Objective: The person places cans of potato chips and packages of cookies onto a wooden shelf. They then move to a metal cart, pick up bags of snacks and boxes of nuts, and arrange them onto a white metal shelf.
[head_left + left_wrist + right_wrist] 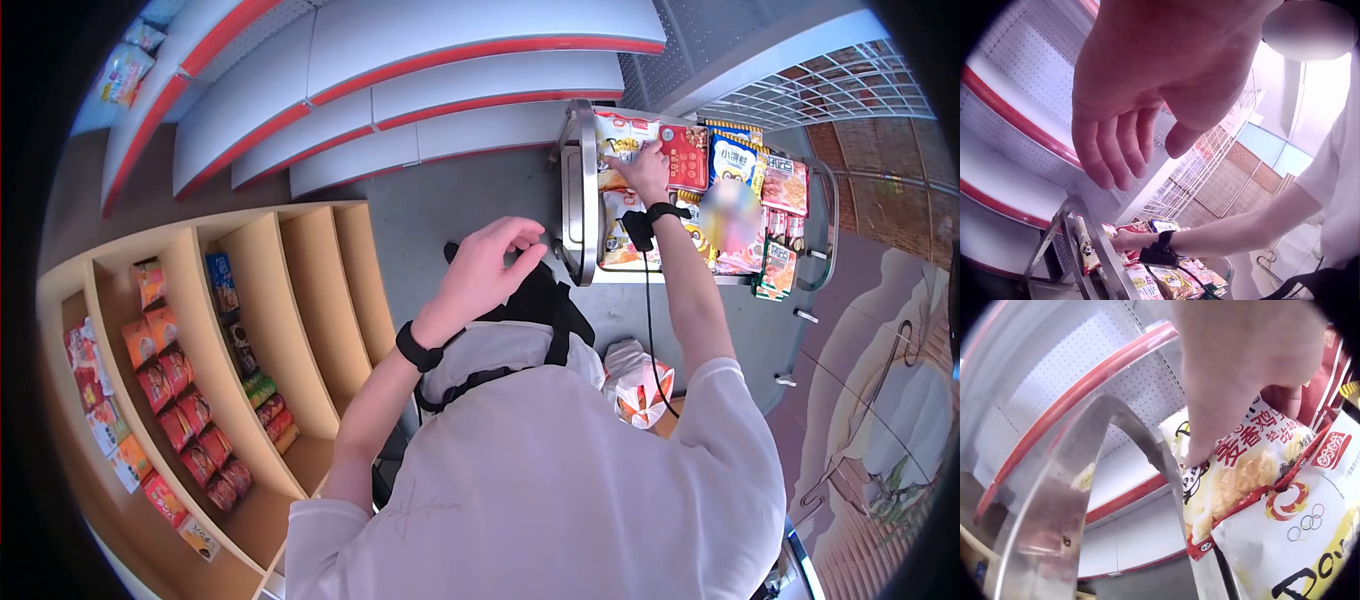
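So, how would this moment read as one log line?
left hand: raised, holding nothing | right hand: pinching yellow-and-white plastic snack bag | place: silver metal cart

The right hand (pixel 645 165) reaches out on a nearly straight arm over the cart (pixel 577 190), palm down and fingers pointing into it; whether they pinch is unclear. The left hand (pixel 490 265) hovers just beside the cart's near rim, elbow bent, fingers loosely curled, holding nothing.

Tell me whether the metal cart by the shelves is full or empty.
Full. Snack packets crowd the cart, overlapping one another, and the right hand touches a yellow-and-white bag on top.
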`<action>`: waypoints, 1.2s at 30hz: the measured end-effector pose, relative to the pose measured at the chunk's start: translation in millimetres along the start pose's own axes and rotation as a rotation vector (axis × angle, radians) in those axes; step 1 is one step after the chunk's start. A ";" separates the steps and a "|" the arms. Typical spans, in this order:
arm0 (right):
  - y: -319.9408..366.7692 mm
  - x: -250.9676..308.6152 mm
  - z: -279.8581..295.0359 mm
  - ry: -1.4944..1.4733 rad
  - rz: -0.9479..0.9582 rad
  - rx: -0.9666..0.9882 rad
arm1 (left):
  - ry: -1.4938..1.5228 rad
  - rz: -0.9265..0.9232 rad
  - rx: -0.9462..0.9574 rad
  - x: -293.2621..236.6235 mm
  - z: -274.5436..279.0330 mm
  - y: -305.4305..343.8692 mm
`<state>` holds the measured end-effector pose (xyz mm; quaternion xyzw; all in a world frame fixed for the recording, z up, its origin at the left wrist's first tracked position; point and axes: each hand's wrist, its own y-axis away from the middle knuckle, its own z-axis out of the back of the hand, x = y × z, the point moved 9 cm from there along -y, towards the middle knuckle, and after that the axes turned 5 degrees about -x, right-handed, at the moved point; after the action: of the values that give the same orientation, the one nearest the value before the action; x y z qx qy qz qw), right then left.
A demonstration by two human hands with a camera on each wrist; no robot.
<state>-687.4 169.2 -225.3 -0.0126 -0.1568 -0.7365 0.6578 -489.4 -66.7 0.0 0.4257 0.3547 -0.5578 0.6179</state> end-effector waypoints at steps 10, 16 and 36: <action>-11.2 4.4 10.2 -0.179 -0.046 -0.036 | -0.048 0.059 -0.179 15.3 44.3 3.8; -8.4 2.9 43.0 -0.218 -0.022 -0.150 | -0.059 0.056 -0.213 30.1 55.0 -1.7; 148.1 118.9 175.7 -0.805 0.487 -0.063 | 0.598 0.082 -0.071 20.9 -20.3 -53.7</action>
<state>-592.2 85.3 0.2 -0.3536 -0.3696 -0.5017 0.6976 -539.2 -56.9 -34.0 0.5630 0.5227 -0.3698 0.5226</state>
